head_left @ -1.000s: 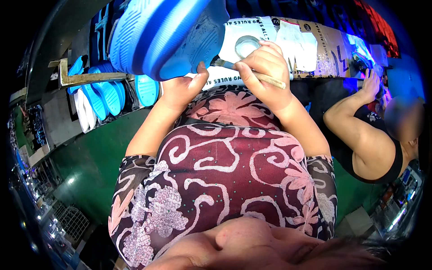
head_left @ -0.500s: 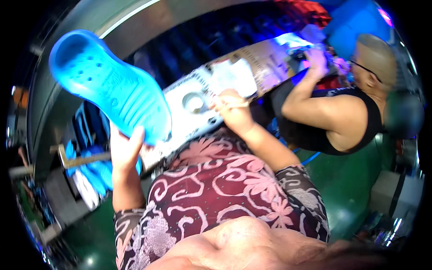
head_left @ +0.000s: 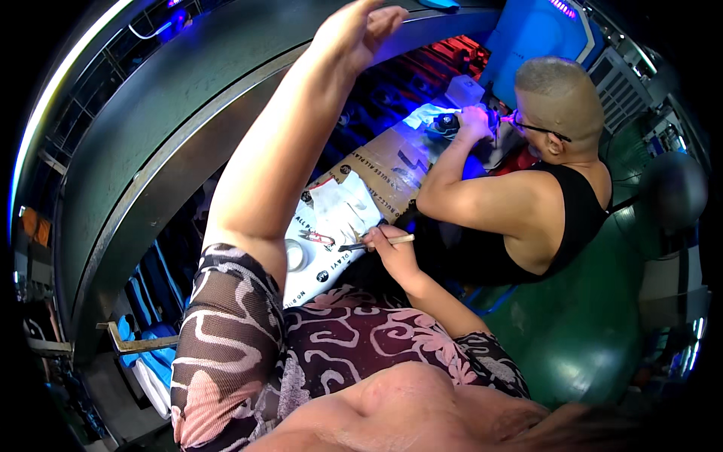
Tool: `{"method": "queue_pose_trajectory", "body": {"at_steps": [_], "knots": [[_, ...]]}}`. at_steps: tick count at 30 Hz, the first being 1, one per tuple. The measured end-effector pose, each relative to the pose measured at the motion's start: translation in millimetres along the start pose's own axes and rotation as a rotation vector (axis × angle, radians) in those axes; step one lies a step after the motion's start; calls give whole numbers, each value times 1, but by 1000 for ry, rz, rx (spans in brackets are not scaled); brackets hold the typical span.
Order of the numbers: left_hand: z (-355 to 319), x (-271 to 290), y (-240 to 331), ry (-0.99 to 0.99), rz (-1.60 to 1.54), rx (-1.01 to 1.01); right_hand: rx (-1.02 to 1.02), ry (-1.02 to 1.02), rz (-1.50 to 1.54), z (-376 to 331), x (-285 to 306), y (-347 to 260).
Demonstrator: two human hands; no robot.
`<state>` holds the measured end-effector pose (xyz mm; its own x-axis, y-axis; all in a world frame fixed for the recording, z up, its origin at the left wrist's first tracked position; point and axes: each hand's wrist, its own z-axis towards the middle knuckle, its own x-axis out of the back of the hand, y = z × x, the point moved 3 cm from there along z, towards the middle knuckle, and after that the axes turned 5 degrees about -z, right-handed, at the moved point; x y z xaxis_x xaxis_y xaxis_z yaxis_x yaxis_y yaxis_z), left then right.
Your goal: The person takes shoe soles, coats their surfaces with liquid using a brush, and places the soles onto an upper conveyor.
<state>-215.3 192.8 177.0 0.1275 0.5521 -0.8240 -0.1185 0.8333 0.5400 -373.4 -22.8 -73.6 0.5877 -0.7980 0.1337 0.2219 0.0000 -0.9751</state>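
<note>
My left hand (head_left: 363,30) reaches far out over the dark belt at the top, its fingers stretched and nothing seen in them. Beyond its fingertips, apart from them, the edge of a bright blue piece (head_left: 439,4) shows at the rim of the picture; most of it is cut off. Close to my body, my right hand (head_left: 393,248) grips a brush (head_left: 401,239) with a wooden handle, dark tip pointing left. Left of the brush lie red-handled thread snips (head_left: 316,237) and a small round white pot (head_left: 294,256), partly behind my left arm. A crumpled white cloth (head_left: 346,207) rests behind them.
A dark belt (head_left: 173,98) with a metal edge curves across the far left. The printed white board (head_left: 316,279) adjoins cardboard (head_left: 384,166). A co-worker (head_left: 520,203) in a black top sits close on the right. Blue shoe pieces (head_left: 154,354) lie low at left.
The blue clog has left my left hand, which has swung up and forward over the belt. My right hand still holds the brush. The view has turned somewhat.
</note>
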Motion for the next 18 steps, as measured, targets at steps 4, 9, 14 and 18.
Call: {"method": "queue_pose_trajectory", "body": {"at_steps": [4,9,14,18], "knots": [[-133,-8,-35,60,365,-319,-69,-35,25,-4,-6,4],[-355,125,-31,748,1126,-303,-42,-109,157,-2,-23,9],[-641,210,-45,1498,1598,-294,-66,-151,236,-1,-46,18],[-731,220,-102,1943,831,-198,-151,-249,247,-1,-78,4]]}}
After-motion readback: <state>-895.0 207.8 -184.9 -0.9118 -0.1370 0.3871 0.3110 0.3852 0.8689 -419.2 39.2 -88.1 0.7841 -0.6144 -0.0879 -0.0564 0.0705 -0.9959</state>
